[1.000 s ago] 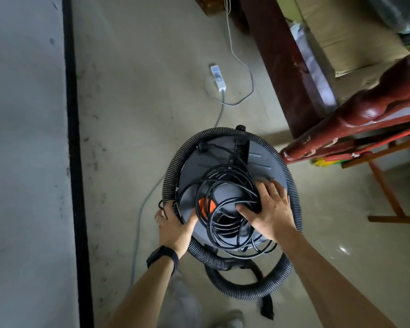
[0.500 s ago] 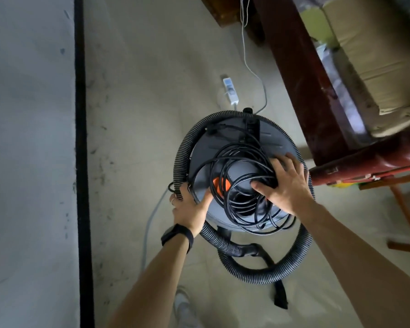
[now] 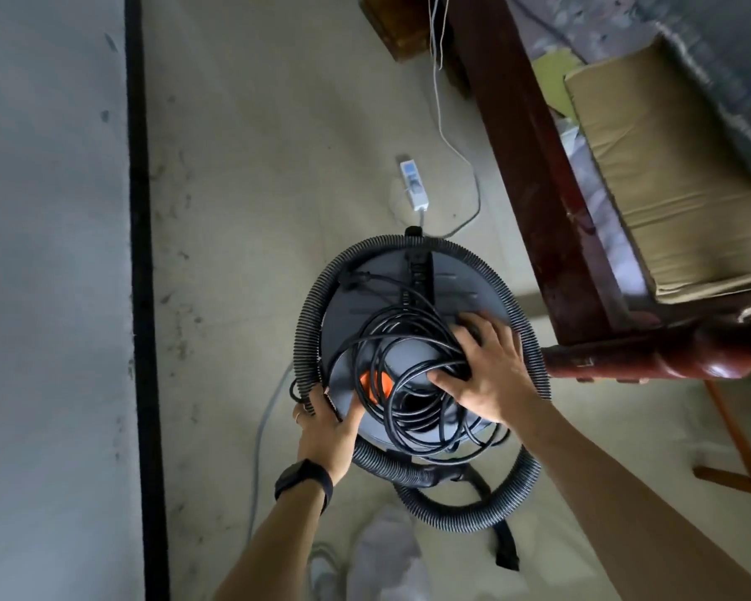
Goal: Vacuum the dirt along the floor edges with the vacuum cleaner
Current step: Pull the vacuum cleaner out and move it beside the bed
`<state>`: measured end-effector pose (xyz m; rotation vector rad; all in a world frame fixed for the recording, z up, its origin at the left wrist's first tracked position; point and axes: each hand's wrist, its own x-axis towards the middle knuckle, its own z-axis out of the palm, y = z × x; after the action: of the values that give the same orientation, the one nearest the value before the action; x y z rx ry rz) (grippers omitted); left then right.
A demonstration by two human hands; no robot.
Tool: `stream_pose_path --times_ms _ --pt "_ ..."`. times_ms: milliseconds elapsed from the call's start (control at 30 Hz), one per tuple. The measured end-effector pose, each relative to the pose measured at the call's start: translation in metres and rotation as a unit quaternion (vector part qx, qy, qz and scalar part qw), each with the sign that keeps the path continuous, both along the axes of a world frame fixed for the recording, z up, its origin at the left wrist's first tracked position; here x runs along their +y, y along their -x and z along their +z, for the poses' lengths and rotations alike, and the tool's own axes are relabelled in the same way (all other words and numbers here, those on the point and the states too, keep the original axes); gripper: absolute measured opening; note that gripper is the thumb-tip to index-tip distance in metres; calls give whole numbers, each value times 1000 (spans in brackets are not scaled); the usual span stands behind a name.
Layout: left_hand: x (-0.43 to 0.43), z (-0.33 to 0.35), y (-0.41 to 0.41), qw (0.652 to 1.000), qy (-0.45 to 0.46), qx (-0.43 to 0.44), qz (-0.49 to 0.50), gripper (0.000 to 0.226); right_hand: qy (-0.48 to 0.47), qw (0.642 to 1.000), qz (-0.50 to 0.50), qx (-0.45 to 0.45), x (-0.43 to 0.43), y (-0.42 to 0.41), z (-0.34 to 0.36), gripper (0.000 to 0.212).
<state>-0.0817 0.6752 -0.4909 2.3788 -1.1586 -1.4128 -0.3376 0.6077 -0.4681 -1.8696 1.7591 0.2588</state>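
Vacuum cleaner (image 3: 469, 292) stands on the floor (image 3: 256, 167), apart from the floor's left edge with its black skirting (image 3: 142, 297), beside a wooden frame (image 3: 517, 145). Hose (image 3: 311, 314) rings its rim; cord (image 3: 402, 409) lies coiled on the lid. Left hand (image 3: 326, 431) grips hose and rim. Right hand (image 3: 491, 375) presses the cord, fingers spread wide.

I see a white power strip (image 3: 413, 185) ahead, its white cable (image 3: 439, 119) trailing beside a dark red wooden frame (image 3: 525, 158), with a cardboard box (image 3: 668, 167) right of it.
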Motion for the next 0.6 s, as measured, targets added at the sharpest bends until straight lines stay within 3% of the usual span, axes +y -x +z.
stream_pose_path --times_ms 167,267,333,400,467,600 --pt "-16 29 -9 995 -97 12 -31 109 -62 997 26 24 -9 -4 11 84" --pt "-36 57 -22 982 -141 12 -123 92 -98 994 28 49 -12 -9 23 82" --pt "-52 74 -31 969 -140 -30 -199 70 -88 996 -24 12 -4 -17 36 74" --pt "-68 92 -38 956 -136 -65 -252 64 -25 991 -118 -62 13 -28 52 64" --pt "-86 112 -43 957 -129 -46 -254 63 21 972 -205 -111 29 -39 66 60" --pt "-115 149 -54 958 -57 -29 -281 58 -33 951 -279 -131 46 -57 112 42"
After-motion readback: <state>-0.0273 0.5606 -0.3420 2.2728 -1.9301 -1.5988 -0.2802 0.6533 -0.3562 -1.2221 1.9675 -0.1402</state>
